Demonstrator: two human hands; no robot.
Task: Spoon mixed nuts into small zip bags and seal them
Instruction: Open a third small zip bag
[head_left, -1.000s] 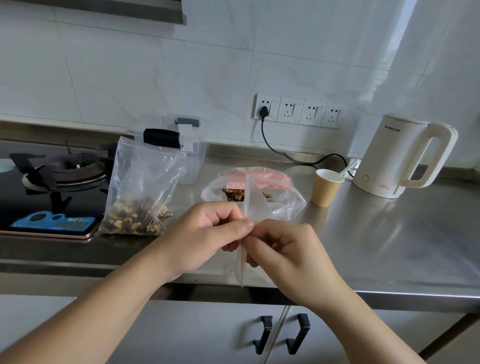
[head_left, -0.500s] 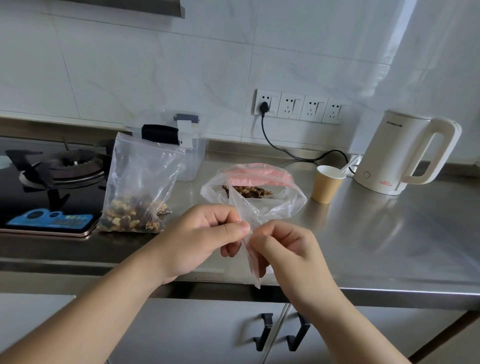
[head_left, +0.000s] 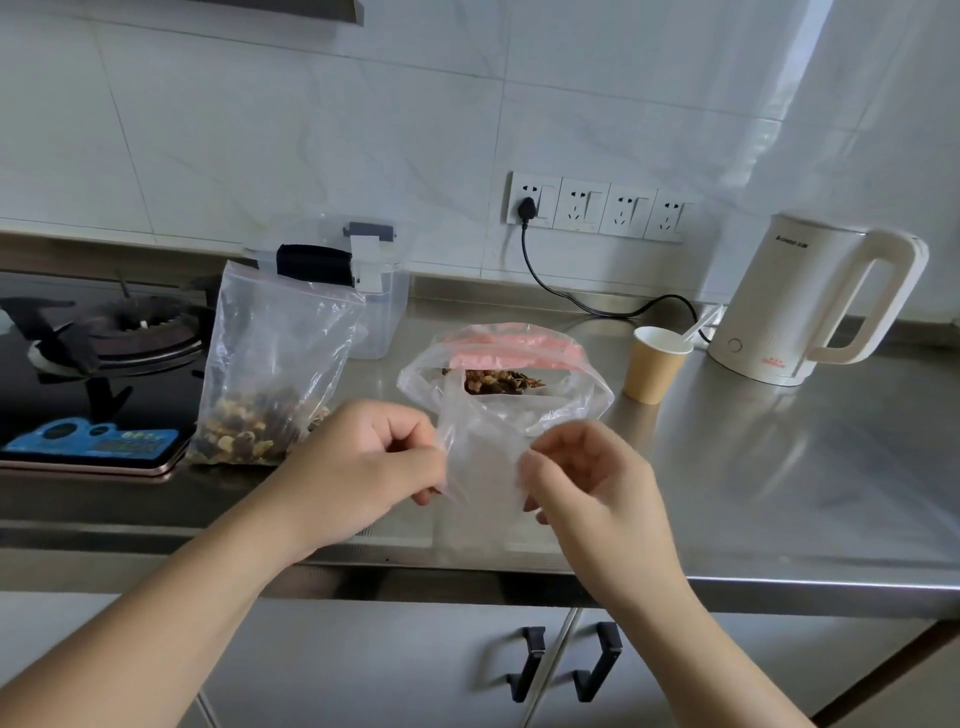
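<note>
I hold a small clear zip bag (head_left: 483, 457) above the counter's front edge, spread flat between both hands. My left hand (head_left: 363, 467) pinches its left edge and my right hand (head_left: 582, 478) pinches its right edge. It looks empty. Behind it lies a larger open bag with a pink zip strip (head_left: 514, 348) and mixed nuts (head_left: 498, 382) inside. To the left stands a tall clear bag of mixed nuts (head_left: 260, 384). A paper cup (head_left: 655, 366) with a white spoon handle (head_left: 698, 326) sticking out stands at the right.
A clear plastic container with a black handle (head_left: 374, 306) stands behind the tall bag. A cream electric kettle (head_left: 810, 301) sits at the back right, its black cord (head_left: 571, 301) running to the wall sockets. A gas hob (head_left: 104, 332) and a blue-screened device (head_left: 88, 441) are at the left.
My hands have moved apart, pulling the small bag from a narrow edge-on strip into a wide flat sheet facing me.
</note>
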